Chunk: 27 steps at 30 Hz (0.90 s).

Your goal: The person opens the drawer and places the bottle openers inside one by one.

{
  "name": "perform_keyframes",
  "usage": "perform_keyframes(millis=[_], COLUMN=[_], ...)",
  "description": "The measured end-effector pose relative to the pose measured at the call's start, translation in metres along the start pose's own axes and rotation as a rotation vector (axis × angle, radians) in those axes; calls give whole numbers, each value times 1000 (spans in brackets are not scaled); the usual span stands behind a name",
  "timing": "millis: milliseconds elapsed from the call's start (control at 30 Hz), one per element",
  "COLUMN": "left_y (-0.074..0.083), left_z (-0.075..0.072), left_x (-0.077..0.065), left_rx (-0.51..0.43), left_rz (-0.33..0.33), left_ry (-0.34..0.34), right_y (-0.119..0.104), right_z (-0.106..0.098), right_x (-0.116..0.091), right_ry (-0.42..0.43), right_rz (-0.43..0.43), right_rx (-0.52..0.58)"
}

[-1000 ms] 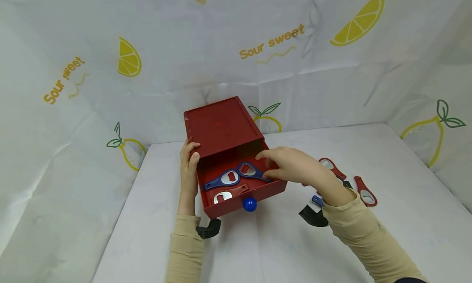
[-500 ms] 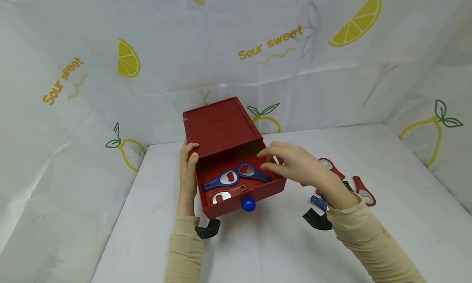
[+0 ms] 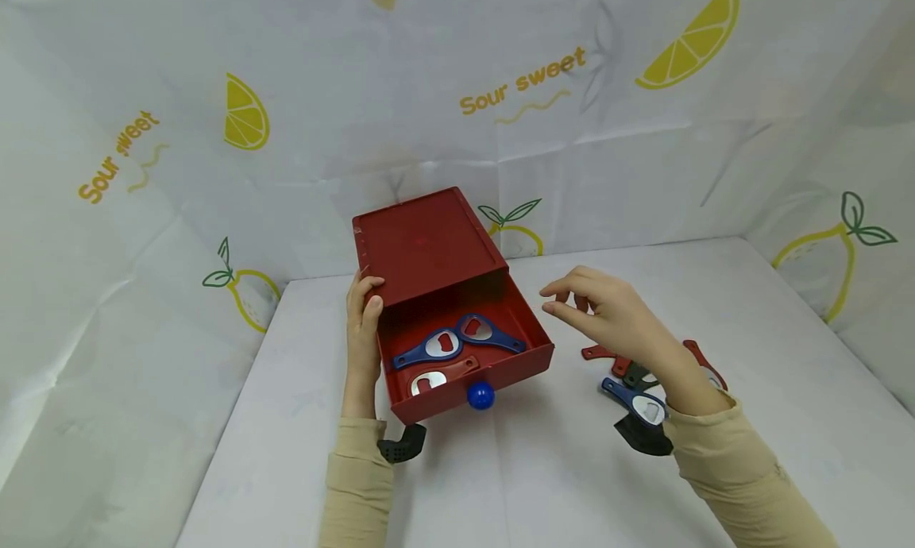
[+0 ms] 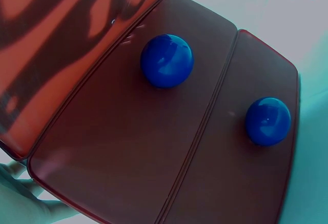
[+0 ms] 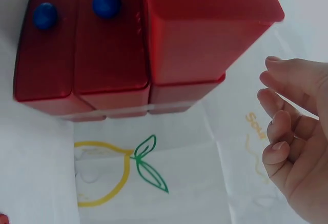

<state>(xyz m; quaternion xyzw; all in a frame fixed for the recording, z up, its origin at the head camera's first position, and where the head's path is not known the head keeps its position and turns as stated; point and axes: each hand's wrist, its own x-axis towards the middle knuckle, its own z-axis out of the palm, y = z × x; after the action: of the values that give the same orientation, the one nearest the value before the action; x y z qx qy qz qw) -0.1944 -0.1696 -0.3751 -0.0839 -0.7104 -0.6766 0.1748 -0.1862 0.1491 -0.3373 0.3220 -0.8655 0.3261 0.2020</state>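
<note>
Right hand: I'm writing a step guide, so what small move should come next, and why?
Probably lower the right hand to the blue opener on the table: the hand looks empty, and the open drawer holding three openers has bare space.

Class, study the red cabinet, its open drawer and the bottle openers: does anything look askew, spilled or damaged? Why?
No spill or breakage shows. Right of the open drawer, several bottle openers lie jumbled on the table, handles at different angles, looking untidy. The red cabinet bears pale marks, perhaps scuffs, at its left top edge.
</note>
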Motion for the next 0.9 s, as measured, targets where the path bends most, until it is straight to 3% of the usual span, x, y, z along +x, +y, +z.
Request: perform_keyframes(millis=[333, 700, 900], left_y=[-2, 2, 3], left_z=[0, 1, 1], left_x=[1, -1, -1], left_rx=[-3, 1, -1], left_rz=[0, -7, -14], left_ry=[9, 7, 6], right_y=[23, 53, 64], right_z=[-8, -11, -12], right_x=[-29, -66, -83], right_ry=[1, -108, -210], right_rz=[130, 298, 407], right_rx=[-22, -79, -59])
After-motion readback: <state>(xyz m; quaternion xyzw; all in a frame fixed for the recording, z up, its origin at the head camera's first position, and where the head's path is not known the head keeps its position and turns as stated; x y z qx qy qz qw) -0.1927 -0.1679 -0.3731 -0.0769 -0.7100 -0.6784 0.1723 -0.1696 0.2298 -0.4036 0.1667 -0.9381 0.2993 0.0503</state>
